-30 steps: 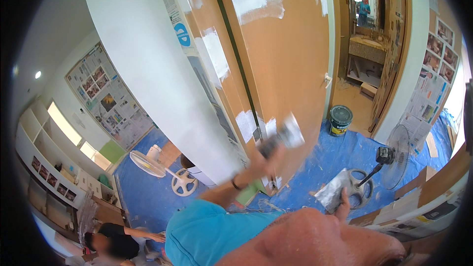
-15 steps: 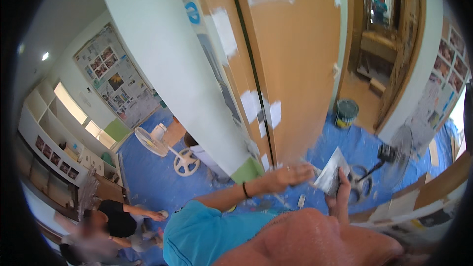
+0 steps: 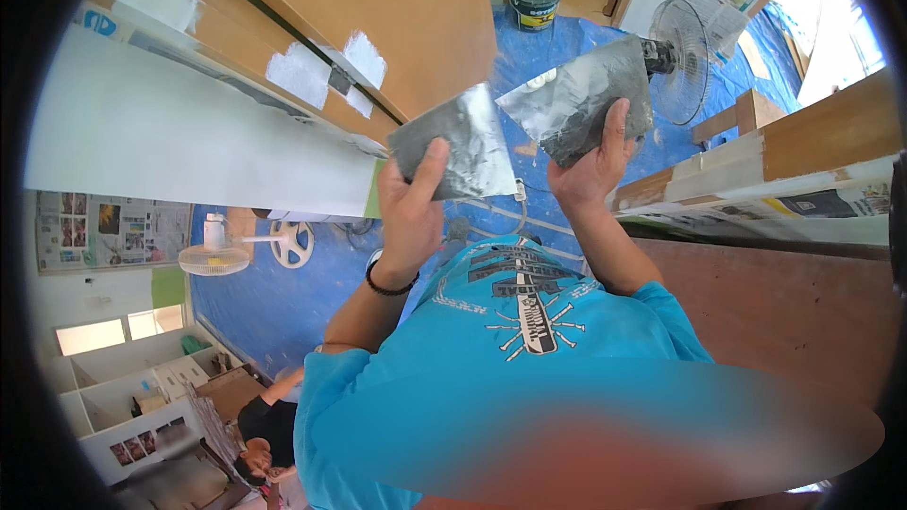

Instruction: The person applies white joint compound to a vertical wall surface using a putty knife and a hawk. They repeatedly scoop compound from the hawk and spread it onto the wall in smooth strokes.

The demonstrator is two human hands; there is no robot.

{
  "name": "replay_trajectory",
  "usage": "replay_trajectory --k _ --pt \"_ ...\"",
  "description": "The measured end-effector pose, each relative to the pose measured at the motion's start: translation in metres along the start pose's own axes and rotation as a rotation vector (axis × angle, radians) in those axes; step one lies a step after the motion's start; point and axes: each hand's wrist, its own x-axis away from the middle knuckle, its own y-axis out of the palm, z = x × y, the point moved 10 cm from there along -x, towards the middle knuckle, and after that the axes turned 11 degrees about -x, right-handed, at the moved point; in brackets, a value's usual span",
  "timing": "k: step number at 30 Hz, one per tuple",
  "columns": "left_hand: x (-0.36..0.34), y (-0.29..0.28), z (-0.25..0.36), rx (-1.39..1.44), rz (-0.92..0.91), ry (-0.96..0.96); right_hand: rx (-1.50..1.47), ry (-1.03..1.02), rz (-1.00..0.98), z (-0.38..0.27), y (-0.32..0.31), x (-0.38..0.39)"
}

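Observation:
My left hand (image 3: 411, 217), a dark beaded band at its wrist, grips a flat metal putty scraper (image 3: 468, 146) with its thumb across the grey sheet. My right hand (image 3: 590, 175) is closed on a second, wider metal putty scraper (image 3: 581, 85). Whitish smears show on both blades. The two blades are held up side by side, their inner edges close together. Behind the left blade is a wooden door panel (image 3: 406, 9) with white filler patches (image 3: 300, 76) near a dark vertical gap. My fingers behind the blades are hidden.
Blue sheeting (image 3: 274, 312) covers the floor. A dark lidded bucket (image 3: 534, 2) stands by the doorway. One fan (image 3: 675, 61) is just beyond the right blade, another fan (image 3: 215, 250) at left. A person in black (image 3: 269, 425) is at lower left. Wooden boards (image 3: 803, 151) lie at right.
The view has swung down and round. My hands, earlier close together around one visible blade, are now apart, each with a scraper in plain sight.

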Motion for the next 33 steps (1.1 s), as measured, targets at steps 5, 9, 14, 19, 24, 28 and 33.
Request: replay_trajectory --k 5,9,14,19,24,28,33 --pt "-0.007 0.005 -0.032 -0.128 -0.048 0.039 0.134 -0.058 -0.027 0.000 -0.010 0.013" --pt "-0.009 0.007 -0.027 -0.039 0.032 0.013 0.667 0.048 -0.478 0.000 0.005 0.022" --pt "-0.025 -0.027 0.120 -0.192 0.296 0.392 0.599 -0.117 -0.305 -0.027 0.011 -0.004" --pt "-0.015 -0.049 0.388 -0.832 0.605 1.213 0.619 -0.115 -0.325 -0.024 0.015 -0.014" --pt "-0.118 -0.029 0.598 -0.885 0.575 1.162 0.564 -0.085 -0.296 -0.014 -0.015 -0.024" --pt "-0.178 -0.035 0.658 -1.261 0.882 1.172 0.570 -0.133 -0.201 -0.011 -0.046 -0.029" --pt "-0.203 -0.023 0.673 -1.442 1.075 1.271 0.623 -0.139 -0.094 -0.011 -0.073 -0.030"
